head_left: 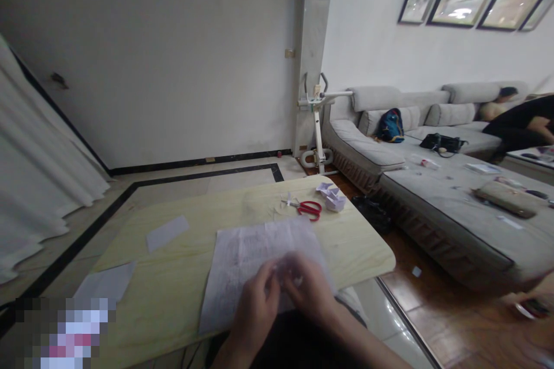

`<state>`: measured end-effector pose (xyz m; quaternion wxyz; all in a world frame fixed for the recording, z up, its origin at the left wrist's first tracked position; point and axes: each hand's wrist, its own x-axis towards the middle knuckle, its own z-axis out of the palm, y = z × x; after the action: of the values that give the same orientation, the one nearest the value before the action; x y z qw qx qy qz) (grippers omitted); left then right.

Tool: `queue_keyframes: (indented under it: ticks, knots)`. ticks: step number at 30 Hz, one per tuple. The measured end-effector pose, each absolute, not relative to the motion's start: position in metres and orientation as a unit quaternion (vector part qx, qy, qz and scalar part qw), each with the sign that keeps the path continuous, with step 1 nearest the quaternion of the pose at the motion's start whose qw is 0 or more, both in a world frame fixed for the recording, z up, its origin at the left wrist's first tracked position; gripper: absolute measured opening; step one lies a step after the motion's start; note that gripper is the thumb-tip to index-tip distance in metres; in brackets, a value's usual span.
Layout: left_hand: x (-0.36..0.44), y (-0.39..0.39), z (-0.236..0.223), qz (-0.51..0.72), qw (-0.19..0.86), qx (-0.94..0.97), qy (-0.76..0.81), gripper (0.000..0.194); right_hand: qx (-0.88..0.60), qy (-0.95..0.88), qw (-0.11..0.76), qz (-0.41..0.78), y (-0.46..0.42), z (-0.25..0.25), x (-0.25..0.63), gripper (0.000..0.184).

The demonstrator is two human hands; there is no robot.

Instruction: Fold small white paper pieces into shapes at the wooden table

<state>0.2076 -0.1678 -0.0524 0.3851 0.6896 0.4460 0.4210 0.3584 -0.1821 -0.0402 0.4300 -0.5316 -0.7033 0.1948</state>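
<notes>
My left hand [261,290] and my right hand [306,281] meet over the near part of a large printed sheet [242,253]. Both have their fingers curled together, and the right one is blurred by motion. A small white piece [298,281] shows between the fingertips; most of it is hidden. Beyond the sheet lie red-handled scissors [310,209], with thin paper scraps [277,211] around their blades. Several folded pale paper shapes [334,199] stand at the far right corner of the table.
The pale wooden table [182,277] has a rounded right corner. On its left lie a white paper slip [168,233] and another sheet [106,282]. A grey sofa [454,202] stands to the right, with people seated farther back. An exercise machine [318,127] stands by the wall.
</notes>
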Motion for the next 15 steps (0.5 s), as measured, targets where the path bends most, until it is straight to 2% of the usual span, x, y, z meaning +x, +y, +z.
queue_keyframes:
  ticks: [5, 10, 15]
  knots:
    - [0.2123, -0.1653, -0.0523, 0.441, 0.348, 0.676, 0.477, 0.024, -0.543, -0.693, 0.454, 0.139, -0.1800, -0.0438, 0.3523, 0.008]
    - [0.2114, -0.1599, -0.0548, 0.427, 0.332, 0.675, 0.501, 0.024, -0.534, -0.682, 0.477, 0.152, -0.1770, -0.0428, 0.3507, 0.010]
    - [0.2089, -0.1608, -0.0484, 0.367, 0.279, 0.727, 0.509, 0.014, -0.518, -0.686, 0.485, 0.160, -0.1777, -0.0426, 0.3531, 0.009]
